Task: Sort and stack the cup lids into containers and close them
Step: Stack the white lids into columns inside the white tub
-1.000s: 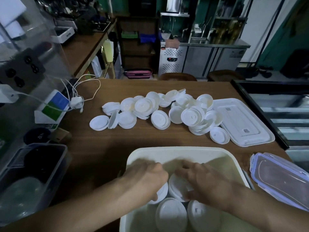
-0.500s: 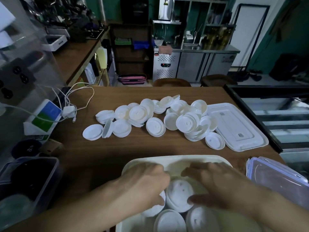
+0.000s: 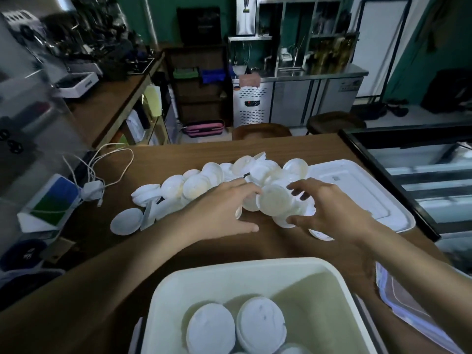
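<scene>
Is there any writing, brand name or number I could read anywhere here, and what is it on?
No text reads clearly in this view.
White box on the side counter: dark print, too blurred.
Steel fridge: sticker, too small.
Flat white lid: grey label, illegible.
Blue and green card: no letters legible.

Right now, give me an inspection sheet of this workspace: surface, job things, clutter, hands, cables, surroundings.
Surface: wooden table, dim light.
Job's things: lids heaped mid-table; bin nearest, stacked lids inside; bin lid at right; clear lid near right.
Clutter: box at left.
Hands: left hand open, fingertips at the heap; right hand spread around one lid, grip unclear.
Cables: white cable and charger at left.
Surroundings: steel counter, stools beyond; display case at right.
</scene>
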Motion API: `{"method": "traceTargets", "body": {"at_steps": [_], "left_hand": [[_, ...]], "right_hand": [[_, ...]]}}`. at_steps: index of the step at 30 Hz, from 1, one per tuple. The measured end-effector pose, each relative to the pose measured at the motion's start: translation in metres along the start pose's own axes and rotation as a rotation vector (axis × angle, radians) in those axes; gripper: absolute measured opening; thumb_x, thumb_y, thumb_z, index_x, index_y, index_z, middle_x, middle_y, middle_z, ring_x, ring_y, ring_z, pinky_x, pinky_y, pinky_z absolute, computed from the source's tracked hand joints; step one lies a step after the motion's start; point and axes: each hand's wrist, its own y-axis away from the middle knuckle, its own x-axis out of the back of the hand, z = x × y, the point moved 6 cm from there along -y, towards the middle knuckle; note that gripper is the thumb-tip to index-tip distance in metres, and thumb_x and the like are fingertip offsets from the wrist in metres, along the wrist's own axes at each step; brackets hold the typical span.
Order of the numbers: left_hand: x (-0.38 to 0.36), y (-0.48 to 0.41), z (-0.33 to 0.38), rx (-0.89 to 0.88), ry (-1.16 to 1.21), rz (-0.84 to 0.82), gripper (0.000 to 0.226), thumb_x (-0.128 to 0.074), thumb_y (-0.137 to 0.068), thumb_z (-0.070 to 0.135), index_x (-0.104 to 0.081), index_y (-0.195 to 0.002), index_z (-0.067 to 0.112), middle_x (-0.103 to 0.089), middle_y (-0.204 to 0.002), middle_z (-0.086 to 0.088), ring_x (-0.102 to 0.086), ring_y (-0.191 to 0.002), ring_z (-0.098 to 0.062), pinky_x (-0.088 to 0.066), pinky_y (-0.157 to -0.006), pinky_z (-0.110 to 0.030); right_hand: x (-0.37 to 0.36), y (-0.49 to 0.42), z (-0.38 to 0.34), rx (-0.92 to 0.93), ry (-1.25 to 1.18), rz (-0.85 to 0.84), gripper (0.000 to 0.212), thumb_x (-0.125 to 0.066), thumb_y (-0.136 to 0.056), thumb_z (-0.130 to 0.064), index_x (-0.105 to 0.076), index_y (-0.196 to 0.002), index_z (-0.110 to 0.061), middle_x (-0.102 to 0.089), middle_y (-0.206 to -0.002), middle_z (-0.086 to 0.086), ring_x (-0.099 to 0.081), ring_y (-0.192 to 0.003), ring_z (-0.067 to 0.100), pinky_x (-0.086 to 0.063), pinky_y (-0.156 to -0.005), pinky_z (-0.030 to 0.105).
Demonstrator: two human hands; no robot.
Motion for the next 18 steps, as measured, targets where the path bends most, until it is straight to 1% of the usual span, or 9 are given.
{"method": "traceTargets", "body": {"at_steps": [2, 3, 5, 7, 10, 13, 16, 18], "left_hand": [[-0.020, -0.024, -0.011, -0.014, -0.013, -0.005, 0.083, -0.084, -0.078, 0.055, -0.044, -0.149, 0.037, -0.048, -0.141, 0.017, -0.047, -0.126, -0.005, -0.046, -0.105, -0.033], [-0.029, -0.035, -0.015, -0.003, -0.004, -0.013, 0.090, -0.084, -0.077, 0.055, -0.039, -0.153, 0.037, -0.045, -0.145, 0.016, -0.045, -0.130, -0.007, -0.046, -0.106, -0.036], [-0.045, -0.055, -0.022, 0.022, 0.020, -0.012, 0.099, -0.087, -0.075, 0.056, -0.033, -0.156, 0.036, -0.041, -0.148, 0.014, -0.043, -0.133, -0.009, -0.048, -0.106, -0.039], [-0.057, -0.070, -0.026, 0.040, 0.045, -0.009, 0.104, -0.088, -0.071, 0.055, -0.031, -0.156, 0.036, -0.039, -0.145, 0.014, -0.042, -0.133, -0.010, -0.049, -0.103, -0.041], [-0.071, -0.082, -0.027, 0.044, 0.036, 0.001, 0.101, -0.087, -0.074, 0.048, -0.031, -0.157, 0.035, -0.038, -0.145, 0.013, -0.044, -0.133, -0.015, -0.050, -0.099, -0.040], [-0.074, -0.084, -0.031, 0.085, 0.074, 0.023, 0.089, -0.085, -0.077, 0.041, -0.038, -0.153, 0.035, -0.039, -0.140, 0.014, -0.050, -0.125, -0.014, -0.052, -0.094, -0.039], [-0.068, -0.077, -0.042, 0.140, 0.095, 0.039, 0.080, -0.085, -0.076, 0.037, -0.043, -0.144, 0.037, -0.041, -0.131, 0.018, -0.053, -0.118, -0.011, -0.053, -0.092, -0.039], [-0.061, -0.068, -0.052, 0.167, 0.108, 0.073, 0.076, -0.085, -0.075, 0.038, -0.045, -0.140, 0.039, -0.042, -0.130, 0.021, -0.052, -0.118, -0.009, -0.051, -0.093, -0.036]], "right_hand": [[-0.008, -0.011, 0.018, -0.014, 0.035, -0.006, 0.073, -0.088, -0.074, -0.045, -0.056, -0.139, -0.033, -0.060, -0.131, -0.015, -0.059, -0.112, 0.008, -0.052, -0.086, 0.029], [-0.010, -0.014, 0.024, -0.021, 0.025, 0.002, 0.072, -0.088, -0.075, -0.044, -0.056, -0.139, -0.031, -0.060, -0.133, -0.014, -0.059, -0.115, 0.010, -0.051, -0.088, 0.029], [-0.016, -0.020, 0.034, -0.025, -0.006, 0.025, 0.067, -0.087, -0.078, -0.040, -0.058, -0.137, -0.030, -0.060, -0.132, -0.013, -0.059, -0.115, 0.010, -0.048, -0.086, 0.026], [-0.019, -0.024, 0.040, -0.026, -0.020, 0.045, 0.065, -0.087, -0.079, -0.037, -0.058, -0.136, -0.029, -0.061, -0.130, -0.012, -0.059, -0.112, 0.008, -0.048, -0.085, 0.023], [-0.021, -0.032, 0.046, -0.022, -0.045, 0.061, 0.066, -0.086, -0.079, -0.033, -0.057, -0.138, -0.027, -0.060, -0.131, -0.010, -0.058, -0.113, 0.008, -0.050, -0.088, 0.025], [-0.023, -0.040, 0.049, -0.024, -0.059, 0.048, 0.069, -0.086, -0.080, -0.031, -0.055, -0.141, -0.025, -0.058, -0.135, -0.010, -0.057, -0.117, 0.009, -0.048, -0.090, 0.025], [-0.029, -0.045, 0.047, -0.013, -0.023, 0.032, 0.077, -0.086, -0.080, -0.037, -0.050, -0.146, -0.026, -0.053, -0.141, -0.010, -0.055, -0.121, 0.012, -0.050, -0.093, 0.030], [-0.035, -0.050, 0.042, -0.018, 0.024, 0.022, 0.084, -0.085, -0.080, -0.043, -0.044, -0.152, -0.027, -0.047, -0.147, -0.010, -0.051, -0.127, 0.014, -0.049, -0.097, 0.033]]}}
